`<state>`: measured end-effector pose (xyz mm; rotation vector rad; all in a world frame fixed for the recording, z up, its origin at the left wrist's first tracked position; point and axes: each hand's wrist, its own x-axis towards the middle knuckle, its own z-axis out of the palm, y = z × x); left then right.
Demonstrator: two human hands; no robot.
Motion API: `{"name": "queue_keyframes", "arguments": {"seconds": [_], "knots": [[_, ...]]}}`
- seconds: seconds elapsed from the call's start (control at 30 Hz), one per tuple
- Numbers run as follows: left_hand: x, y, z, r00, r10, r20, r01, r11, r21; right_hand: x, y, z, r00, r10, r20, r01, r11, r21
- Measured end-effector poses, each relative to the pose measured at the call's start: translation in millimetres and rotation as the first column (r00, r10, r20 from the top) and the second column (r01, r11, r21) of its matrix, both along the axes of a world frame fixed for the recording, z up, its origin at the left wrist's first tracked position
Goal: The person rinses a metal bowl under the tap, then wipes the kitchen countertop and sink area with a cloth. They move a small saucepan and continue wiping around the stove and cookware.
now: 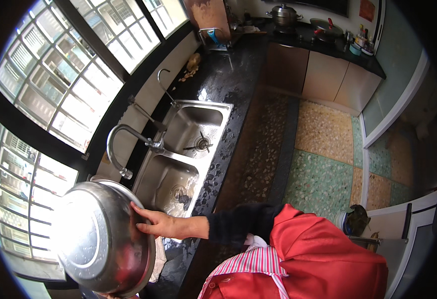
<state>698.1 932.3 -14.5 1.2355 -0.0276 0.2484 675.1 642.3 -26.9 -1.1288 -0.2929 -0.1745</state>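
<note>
A large stainless-steel basin [102, 239] is tilted on its side at the lower left, its wet, shiny underside towards the camera. My right hand [162, 223] grips its rim, thumb and fingers spread along the metal. At the bottom edge, only a sliver of my left hand [113, 296] shows against the lower rim. Beside the basin lies a steel double sink [199, 161], water standing in the nearer bowl. A curved chrome faucet [119, 127] arches over by the basin. The basin's inside is hidden.
A pale cloth [159, 261] lies on the wet black countertop [218, 164] beside the basin. A slim second tap [162, 76] stands behind the sink. Farther off are a cutting board [209, 17], a steel pot [283, 15] and a lidded pan [326, 28]. Barred windows line the left.
</note>
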Motion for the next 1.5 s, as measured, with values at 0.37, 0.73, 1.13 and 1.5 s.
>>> {"name": "queue_keyframes", "arguments": {"seconds": [0.37, 0.73, 1.13, 1.5], "knots": [[-18.9, -78.5, 24.1, 0.999, 0.03, 0.017, -0.032, 0.993, 0.118, -58.3, -51.6, -29.2, 0.854, 0.293, -0.43, -0.065, 0.88, 0.471], [2.5, -102.5, 41.6, 0.985, -0.16, 0.06, 0.142, 0.964, 0.226, -49.8, -76.0, -20.4, 0.996, -0.034, -0.08, 0.07, 0.864, 0.499], [22.1, -103.1, 67.6, 0.916, -0.377, 0.138, 0.311, 0.883, 0.351, -57.1, -85.2, -0.4, 0.884, -0.468, -0.009, 0.449, 0.842, 0.298], [-11.5, -224.8, 45.3, 0.789, -0.594, 0.159, 0.514, 0.779, 0.358, -173.0, -140.6, -25.3, 0.85, -0.384, -0.362, 0.526, 0.657, 0.54]]}}
